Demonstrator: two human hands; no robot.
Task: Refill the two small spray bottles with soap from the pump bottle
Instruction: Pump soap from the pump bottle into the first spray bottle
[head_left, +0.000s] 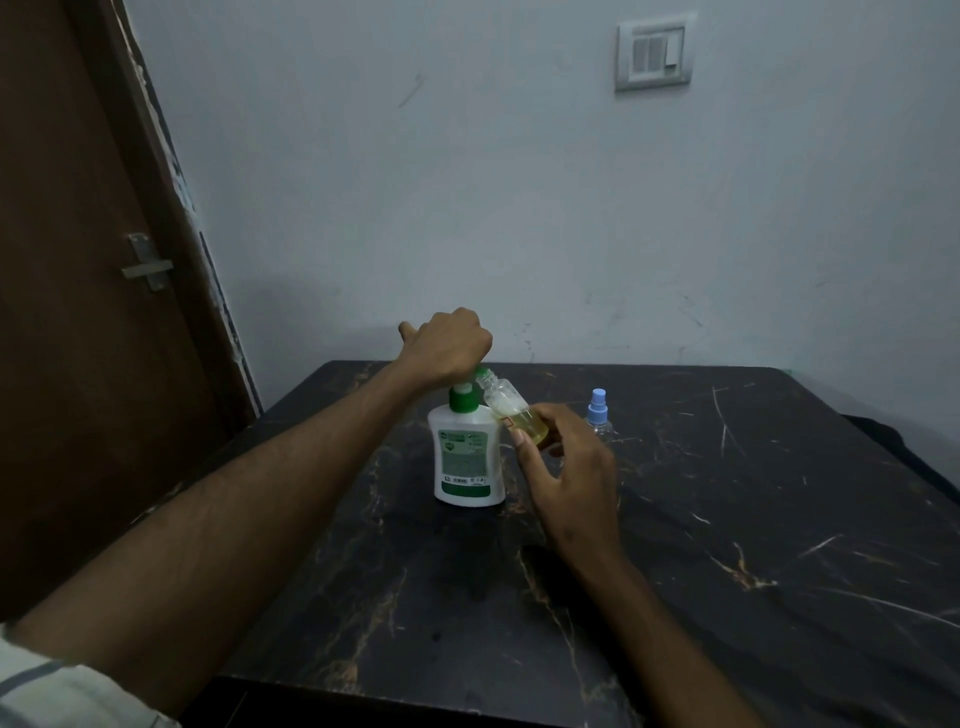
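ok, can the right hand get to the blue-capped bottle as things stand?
Probably not right away. The right hand is holding the tilted small bottle at the pump bottle's nozzle. The blue-capped bottle stands just behind it on the table, with nothing between, but the hand must free up first.

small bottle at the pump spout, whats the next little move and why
Probably one more gentle press with the left hand, already closed over the top of the pump bottle. The right hand holds the small bottle tilted, mouth at the spout, with yellowish soap only in its lower part, so there looks to be room for more.
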